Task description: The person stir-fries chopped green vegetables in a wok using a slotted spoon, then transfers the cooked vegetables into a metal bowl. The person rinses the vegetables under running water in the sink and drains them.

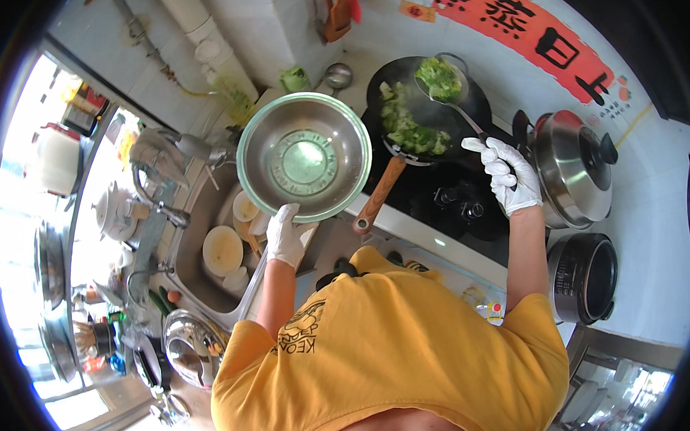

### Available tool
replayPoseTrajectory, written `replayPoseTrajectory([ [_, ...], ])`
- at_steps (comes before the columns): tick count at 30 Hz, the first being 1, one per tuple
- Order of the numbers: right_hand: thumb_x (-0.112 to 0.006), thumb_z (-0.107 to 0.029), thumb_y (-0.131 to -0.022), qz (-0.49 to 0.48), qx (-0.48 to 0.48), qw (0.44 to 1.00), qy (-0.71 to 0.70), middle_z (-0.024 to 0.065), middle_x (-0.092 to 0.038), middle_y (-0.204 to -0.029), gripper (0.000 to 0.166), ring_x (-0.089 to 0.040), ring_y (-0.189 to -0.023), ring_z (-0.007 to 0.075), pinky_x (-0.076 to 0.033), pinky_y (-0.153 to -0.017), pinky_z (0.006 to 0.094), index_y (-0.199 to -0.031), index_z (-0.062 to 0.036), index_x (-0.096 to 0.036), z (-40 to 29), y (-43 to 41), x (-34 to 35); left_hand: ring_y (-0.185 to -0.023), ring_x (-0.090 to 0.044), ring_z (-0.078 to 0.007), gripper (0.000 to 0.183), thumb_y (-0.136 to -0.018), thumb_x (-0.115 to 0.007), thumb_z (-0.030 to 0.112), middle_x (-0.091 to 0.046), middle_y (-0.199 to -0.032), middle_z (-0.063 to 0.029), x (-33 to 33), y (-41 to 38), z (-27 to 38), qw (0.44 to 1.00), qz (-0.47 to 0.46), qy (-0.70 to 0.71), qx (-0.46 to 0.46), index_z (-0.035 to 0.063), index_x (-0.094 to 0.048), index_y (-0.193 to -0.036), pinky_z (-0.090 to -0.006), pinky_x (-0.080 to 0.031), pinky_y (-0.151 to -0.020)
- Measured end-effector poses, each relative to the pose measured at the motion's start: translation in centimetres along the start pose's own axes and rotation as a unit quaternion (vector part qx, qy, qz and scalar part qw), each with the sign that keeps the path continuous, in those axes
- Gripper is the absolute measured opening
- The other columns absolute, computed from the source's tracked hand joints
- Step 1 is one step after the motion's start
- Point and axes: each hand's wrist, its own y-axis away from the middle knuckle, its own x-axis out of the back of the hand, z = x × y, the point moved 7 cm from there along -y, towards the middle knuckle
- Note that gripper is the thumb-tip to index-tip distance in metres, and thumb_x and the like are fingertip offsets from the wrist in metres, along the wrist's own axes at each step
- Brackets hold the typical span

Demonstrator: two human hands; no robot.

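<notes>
White gloves cover both hands. My left hand (285, 234) grips the near rim of a wide stainless steel bowl (304, 157), whose inside shows no food. In my right hand (509, 175) is the handle of a metal ladle or skimmer (461, 110), its head heaped with chopped green vegetables (440, 80) above the far right part of a black wok (394, 71). More chopped greens (410, 130) lie along the left and near side of the wok, and faint steam shows over them. The wok's wooden handle (381, 194) points towards me, to the right of the bowl.
Right of the black cooktop (436, 204) stand a lidded steel pot (571, 167) and a rice cooker (586, 278). At left, a sink (202, 283) holds bowls (222, 251) under a faucet (174, 216). Another ladle (338, 76) lies behind the steel bowl. A domed steel lid (193, 346) is at lower left.
</notes>
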Motion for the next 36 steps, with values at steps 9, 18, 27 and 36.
replayPoseTrajectory([
  [9, -0.061, -0.015, -0.106, 0.111, 0.057, 0.985, 0.116, -0.0015, -0.058, -0.077, 0.041, -0.039, -0.050, 0.0001, -0.030, -0.039, 0.0163, -0.132, 0.0157, -0.057, 1.6, 0.4, 2.1, -0.095, -0.073, -0.0253, 0.022, -0.098, -0.064, 0.015, -0.071, -0.108, -0.0123, 0.0, -0.5, 0.0, 1.000, -0.010, 0.002, 0.008, -0.0014, -0.068, -0.112, -0.0386, -0.064, -0.081],
  [18, -0.071, -0.032, -0.101, 0.329, 0.211, 0.717, 0.578, 0.0071, -0.070, -0.100, 0.046, -0.067, -0.087, 0.0137, -0.053, -0.075, 0.0248, -0.133, 0.0008, -0.066, -0.5, 1.9, 5.3, -0.082, -0.068, -0.0248, 0.017, -0.095, -0.068, 0.018, -0.066, -0.093, -0.0113, 5.7, 4.6, -1.3, 0.982, 0.094, 0.154, 0.061, 0.0031, -0.066, -0.101, -0.0420, -0.065, -0.075],
  [27, -0.051, -0.029, -0.111, -0.268, 0.238, 0.665, 0.655, 0.0180, -0.044, -0.163, 0.056, -0.045, -0.148, 0.0226, -0.032, -0.122, 0.0333, -0.153, 0.0068, -0.047, 16.9, -8.3, -24.7, -0.076, -0.070, -0.0231, 0.009, -0.097, -0.064, 0.015, -0.065, -0.088, -0.0067, 17.8, 9.5, -3.3, 0.940, 0.234, 0.244, 0.052, 0.0056, -0.064, -0.097, -0.0337, -0.065, -0.071],
  [36, -0.051, -0.053, -0.105, -0.268, 0.243, 0.378, 0.852, 0.0345, -0.036, -0.161, 0.085, -0.033, -0.154, 0.0412, -0.029, -0.126, 0.0430, -0.159, 0.0094, -0.030, 44.4, -36.6, -22.6, -0.076, -0.073, -0.0299, 0.011, -0.099, -0.062, 0.016, -0.061, -0.100, -0.0086, 26.1, 5.6, -3.3, 0.926, 0.239, 0.284, 0.071, 0.0067, -0.060, -0.106, -0.0353, -0.068, -0.074],
])
